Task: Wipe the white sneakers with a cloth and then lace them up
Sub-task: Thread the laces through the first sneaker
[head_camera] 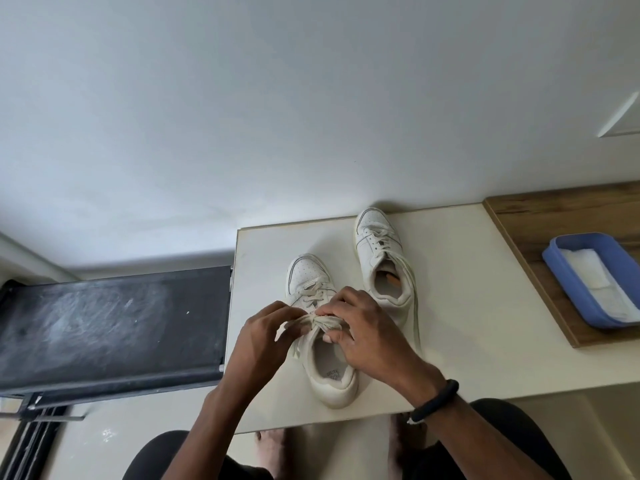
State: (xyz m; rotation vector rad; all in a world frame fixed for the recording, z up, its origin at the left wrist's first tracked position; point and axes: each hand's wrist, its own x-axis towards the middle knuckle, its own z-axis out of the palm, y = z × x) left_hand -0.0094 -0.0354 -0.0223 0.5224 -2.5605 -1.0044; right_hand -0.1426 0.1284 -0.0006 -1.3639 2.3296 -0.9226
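Note:
Two white sneakers stand on a cream table (460, 306), toes pointing away from me. The near sneaker (329, 379) is right in front of me, and both hands work its cream laces (320, 322) over the tongue. My left hand (263, 337) pinches the lace end on the left side. My right hand (360, 327) grips the bunched laces from the right, thumb underneath. The far sneaker (379, 254) stands behind and to the right, its laces (415, 306) trailing loose down onto the table. The white cloth (599, 282) lies folded in a blue tray.
The blue tray (568, 261) sits on a wooden board (540, 216) at the table's right. A black dusty panel (114, 323) lies level with the table on the left. A wall stands behind. My knees and bare feet (270, 448) are under the table's near edge.

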